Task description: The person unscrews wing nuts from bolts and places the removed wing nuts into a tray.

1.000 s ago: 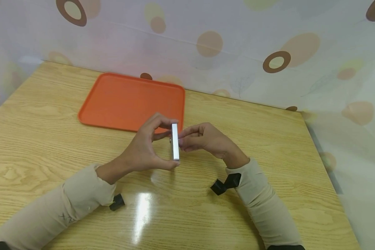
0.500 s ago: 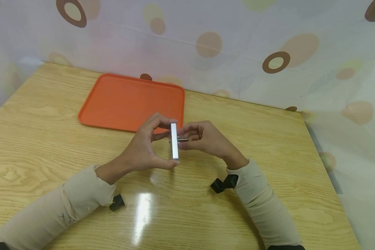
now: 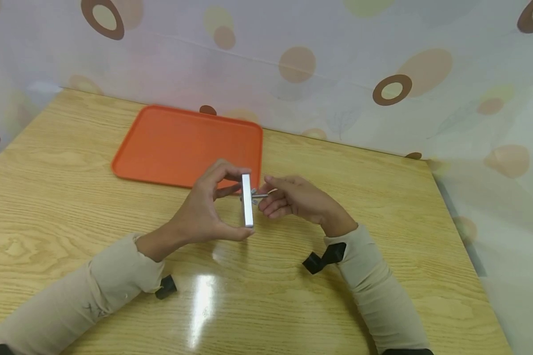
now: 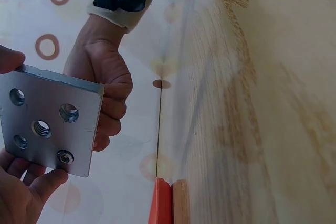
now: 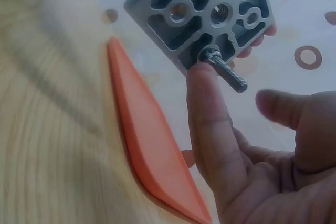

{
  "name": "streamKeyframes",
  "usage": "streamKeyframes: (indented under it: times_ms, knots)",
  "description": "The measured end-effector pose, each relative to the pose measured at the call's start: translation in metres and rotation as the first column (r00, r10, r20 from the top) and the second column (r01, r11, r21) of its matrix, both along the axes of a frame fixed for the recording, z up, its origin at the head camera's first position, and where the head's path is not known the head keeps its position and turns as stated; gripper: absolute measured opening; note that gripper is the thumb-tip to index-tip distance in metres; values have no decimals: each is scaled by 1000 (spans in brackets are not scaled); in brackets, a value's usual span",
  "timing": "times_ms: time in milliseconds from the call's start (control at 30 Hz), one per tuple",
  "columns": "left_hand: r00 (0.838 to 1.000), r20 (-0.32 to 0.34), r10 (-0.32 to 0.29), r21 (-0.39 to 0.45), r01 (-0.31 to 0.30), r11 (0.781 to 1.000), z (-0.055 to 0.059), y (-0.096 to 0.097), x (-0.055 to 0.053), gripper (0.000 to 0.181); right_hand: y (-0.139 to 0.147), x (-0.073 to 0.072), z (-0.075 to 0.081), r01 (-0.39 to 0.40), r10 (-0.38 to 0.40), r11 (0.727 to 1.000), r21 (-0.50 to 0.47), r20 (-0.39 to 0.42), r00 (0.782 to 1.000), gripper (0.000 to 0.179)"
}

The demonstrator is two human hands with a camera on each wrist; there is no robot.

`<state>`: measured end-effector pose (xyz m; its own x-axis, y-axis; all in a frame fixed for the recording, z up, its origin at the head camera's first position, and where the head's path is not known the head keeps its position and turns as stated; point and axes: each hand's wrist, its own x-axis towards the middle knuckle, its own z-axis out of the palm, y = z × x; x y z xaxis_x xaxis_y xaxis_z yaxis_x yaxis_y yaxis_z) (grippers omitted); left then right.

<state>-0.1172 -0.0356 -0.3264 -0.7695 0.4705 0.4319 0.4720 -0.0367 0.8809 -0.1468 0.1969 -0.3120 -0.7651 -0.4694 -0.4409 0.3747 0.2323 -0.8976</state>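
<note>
The left hand [image 3: 200, 209] grips a square metal plate [image 4: 52, 94] by opposite edges, fingers spread to its width, holding it upright above the wood-grain surface [image 3: 271, 301]. A bolt [image 5: 229, 73] projects from one hole, bearing a wing nut [image 3: 254, 201]. The right hand [image 3: 303, 198] has its index fingertip at the nut, thumb apart. Behind: orange tray [image 3: 186, 143].

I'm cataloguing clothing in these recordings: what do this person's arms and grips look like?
The left sleeve and right sleeve are beige and creased; the left bears a dark scribbled mark. Angular black blocks show at both cuffs. The left grip and right grip are gloveless.
</note>
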Motion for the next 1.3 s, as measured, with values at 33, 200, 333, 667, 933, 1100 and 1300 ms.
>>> streamKeyframes:
  times_ms: [33, 200, 333, 667, 933, 1100, 1300]
  knots:
    - [1000, -2, -4, 1, 4, 1000, 0, 0, 0, 74, -1, 0, 0, 1, -1, 1000, -3, 25, 1000, 40]
    - [999, -28, -21, -11, 21, 1000, -2, 1, 2, 73, -5, 1, -4, -28, 31, 999, -32, 83, 996, 36]
    - [998, -54, -22, -19, 21, 1000, -4, 2, 2, 73, -6, 2, -5, -31, 37, 998, -63, 93, 995, 32]
    - [997, -68, -28, -27, 26, 999, -5, 3, 2, 71, -6, 3, -4, -30, 36, 997, -71, 85, 996, 31]
    - [997, -71, -39, -29, 37, 999, -7, 5, 1, 73, -6, 2, -4, -44, 50, 996, -84, 75, 996, 27]
    - [996, -79, -38, -37, 35, 999, -7, 5, 1, 72, -5, 3, -6, -50, 57, 994, -102, 67, 996, 23]
    - [997, -65, -32, -39, 30, 999, -5, 5, 3, 72, -5, 3, -6, -47, 52, 994, -97, 53, 997, 22]
